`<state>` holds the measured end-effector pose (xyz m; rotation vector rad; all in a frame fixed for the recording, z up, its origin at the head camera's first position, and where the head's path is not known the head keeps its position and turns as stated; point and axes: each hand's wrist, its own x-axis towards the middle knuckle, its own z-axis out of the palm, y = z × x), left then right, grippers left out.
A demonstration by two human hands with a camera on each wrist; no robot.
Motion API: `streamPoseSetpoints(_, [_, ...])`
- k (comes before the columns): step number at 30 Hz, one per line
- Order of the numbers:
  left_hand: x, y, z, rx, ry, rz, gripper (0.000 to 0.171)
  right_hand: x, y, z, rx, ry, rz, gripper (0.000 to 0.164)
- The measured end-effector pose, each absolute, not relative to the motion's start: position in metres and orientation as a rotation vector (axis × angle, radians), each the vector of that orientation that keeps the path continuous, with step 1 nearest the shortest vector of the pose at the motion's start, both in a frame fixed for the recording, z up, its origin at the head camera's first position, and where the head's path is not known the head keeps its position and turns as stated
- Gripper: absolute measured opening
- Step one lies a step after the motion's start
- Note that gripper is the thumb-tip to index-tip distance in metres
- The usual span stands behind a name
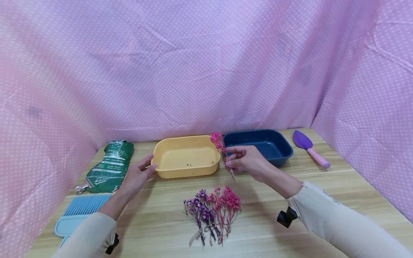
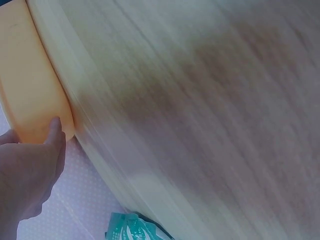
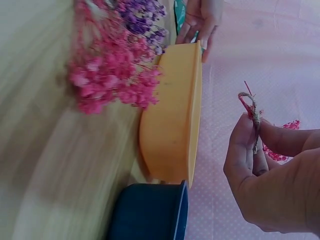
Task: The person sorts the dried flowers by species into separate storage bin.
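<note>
My right hand (image 1: 246, 159) pinches a pink dried flower sprig (image 1: 217, 140) between thumb and fingers. Its blooms point up and left at the right end of the yellow tub (image 1: 185, 172); in the right wrist view its twine-wrapped stem (image 3: 256, 117) sticks out above the fingertips. With fairly straight fingers, my left hand (image 1: 137, 177) touches the tub's left end, thumb on the near side. A few dark specks lie inside this tub. Nearer me on the table are more pink dried flowers (image 1: 227, 200) and purple dried flowers (image 1: 200, 208), their stems toward me.
Behind the right hand stands a dark blue tub (image 1: 280, 152), with a purple scoop (image 1: 302, 139) on its right. At the left lie a green bag (image 1: 109, 168), a metal clip (image 1: 84, 186) and a light blue brush (image 1: 72, 222). Pink dotted cloth (image 1: 206, 71) hangs around the wooden table.
</note>
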<state>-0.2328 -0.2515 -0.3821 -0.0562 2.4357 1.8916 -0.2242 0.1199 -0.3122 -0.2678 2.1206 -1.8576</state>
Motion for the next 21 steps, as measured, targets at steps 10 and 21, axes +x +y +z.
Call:
streamPoseSetpoints(10, [-0.234, -0.251, -0.381, -0.061, 2.436, 1.877, 0.062, -0.243, 0.089, -0.298, -0.209, 2.071, -1.927, 0.048])
streamPoseSetpoints(21, [-0.234, -0.252, -0.381, -0.073, 2.408, 1.895, 0.062, -0.274, 0.057, -0.299, -0.163, 2.053, -1.944, 0.049])
